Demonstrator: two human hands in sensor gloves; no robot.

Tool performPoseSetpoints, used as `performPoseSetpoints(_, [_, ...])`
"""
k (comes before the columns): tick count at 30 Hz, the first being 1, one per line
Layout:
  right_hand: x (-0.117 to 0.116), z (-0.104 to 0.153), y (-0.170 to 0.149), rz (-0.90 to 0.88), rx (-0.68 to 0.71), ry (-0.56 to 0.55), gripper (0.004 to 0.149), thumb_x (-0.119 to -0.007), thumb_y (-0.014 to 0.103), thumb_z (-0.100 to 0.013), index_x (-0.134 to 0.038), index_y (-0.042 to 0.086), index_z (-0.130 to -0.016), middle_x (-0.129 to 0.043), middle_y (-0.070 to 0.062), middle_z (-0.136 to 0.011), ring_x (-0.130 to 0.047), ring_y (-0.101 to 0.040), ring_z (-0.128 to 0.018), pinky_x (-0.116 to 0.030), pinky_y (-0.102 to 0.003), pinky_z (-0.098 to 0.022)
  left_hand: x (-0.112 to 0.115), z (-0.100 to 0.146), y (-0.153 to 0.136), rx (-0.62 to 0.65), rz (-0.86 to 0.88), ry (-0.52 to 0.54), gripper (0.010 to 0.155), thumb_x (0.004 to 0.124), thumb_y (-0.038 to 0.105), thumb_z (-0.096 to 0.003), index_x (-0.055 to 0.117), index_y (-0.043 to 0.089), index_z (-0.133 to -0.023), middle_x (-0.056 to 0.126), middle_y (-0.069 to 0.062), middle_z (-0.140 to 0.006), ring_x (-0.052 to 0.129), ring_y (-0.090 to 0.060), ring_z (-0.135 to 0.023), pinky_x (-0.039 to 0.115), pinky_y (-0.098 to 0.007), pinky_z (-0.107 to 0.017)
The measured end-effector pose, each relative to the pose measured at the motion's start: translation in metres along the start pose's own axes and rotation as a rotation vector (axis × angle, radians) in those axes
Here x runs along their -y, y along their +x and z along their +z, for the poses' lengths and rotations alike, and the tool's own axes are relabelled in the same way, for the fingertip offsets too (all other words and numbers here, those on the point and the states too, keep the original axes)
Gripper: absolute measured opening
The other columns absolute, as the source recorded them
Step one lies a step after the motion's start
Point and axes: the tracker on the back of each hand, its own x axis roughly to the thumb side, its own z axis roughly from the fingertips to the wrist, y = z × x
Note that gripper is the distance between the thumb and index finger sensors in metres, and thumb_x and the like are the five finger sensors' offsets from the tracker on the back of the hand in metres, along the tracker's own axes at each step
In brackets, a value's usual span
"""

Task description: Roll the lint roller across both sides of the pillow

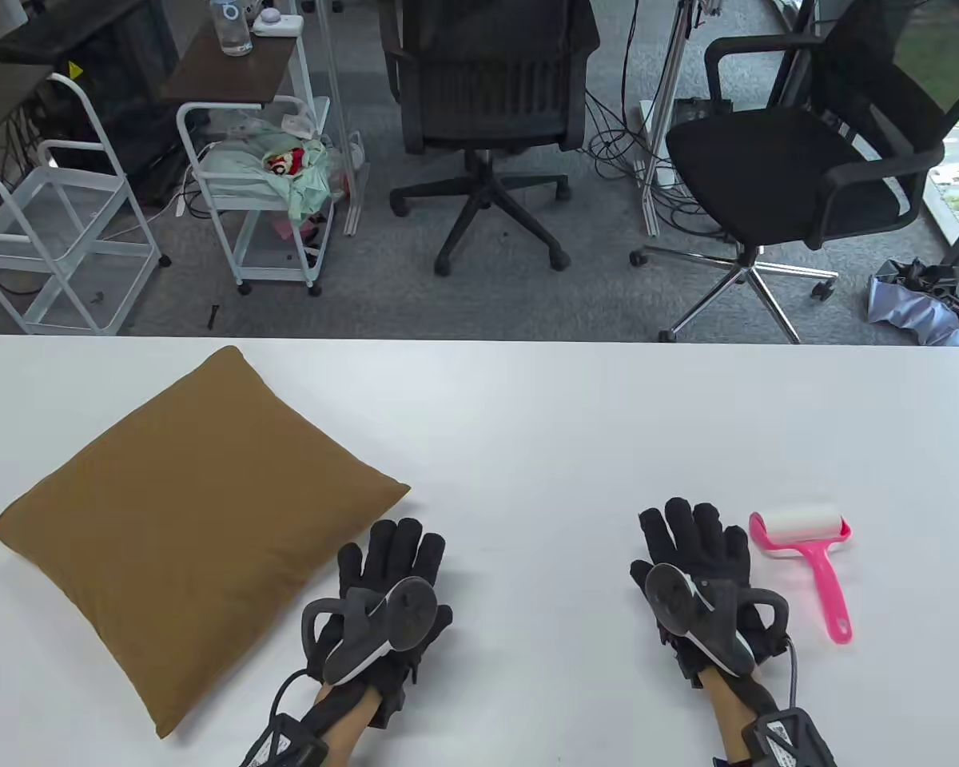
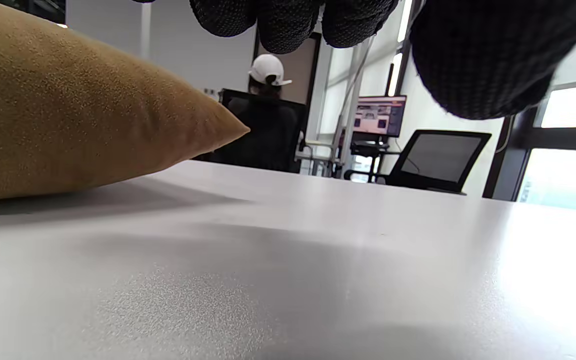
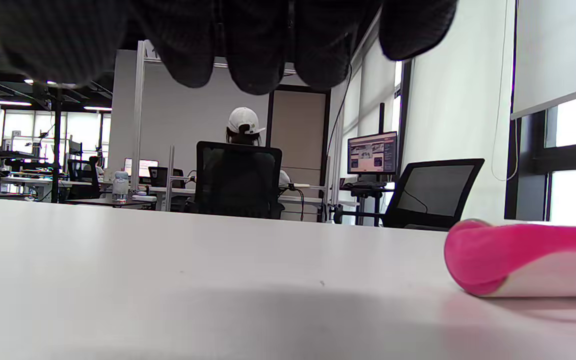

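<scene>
A mustard-brown pillow (image 1: 184, 519) lies flat on the left of the white table (image 1: 527, 415); its corner also shows in the left wrist view (image 2: 68, 120). A pink lint roller (image 1: 807, 551) with a white roll lies at the front right, handle toward me; its head shows in the right wrist view (image 3: 528, 260). My left hand (image 1: 391, 575) rests flat on the table, just right of the pillow's near edge, holding nothing. My right hand (image 1: 695, 559) rests flat just left of the roller, apart from it, holding nothing.
Two black office chairs (image 1: 487, 120) (image 1: 799, 168) and white wire carts (image 1: 264, 184) stand on the floor beyond the table's far edge. Bare tabletop lies between my hands and in the middle and far right.
</scene>
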Motion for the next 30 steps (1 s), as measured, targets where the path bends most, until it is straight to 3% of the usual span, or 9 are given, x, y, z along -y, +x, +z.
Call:
performPoseSetpoints(21, [0.006, 0.004, -0.004, -0.027, 0.009, -0.01, 0.064, -0.073, 0.061, -0.035, -0.062, 0.044, -0.096, -0.065, 0.01, -0.115, -0.063, -0.025, -0.108, -0.057, -0.056, -0.076, -0.02, 0.008, -0.01, -0.053, 0.01, 0.077, 0.086, 0.078, 0.058, -0.0319, 0.038, 0.038, -0.105, 0.037, 0.0, -0.12, 0.035, -0.03, -0.117, 0.034, -0.064, -0.079])
performPoseSetpoints(30, [0.004, 0.006, -0.003, -0.058, 0.017, -0.001, 0.064, -0.073, 0.061, -0.036, -0.063, 0.043, -0.096, -0.065, 0.008, -0.114, -0.064, -0.026, -0.107, -0.058, -0.056, -0.076, -0.049, 0.01, -0.053, -0.292, -0.055, 0.173, 0.089, 0.083, 0.056, -0.0309, 0.037, 0.037, -0.105, 0.036, 0.001, -0.12, 0.033, -0.029, -0.117, 0.032, -0.062, -0.08])
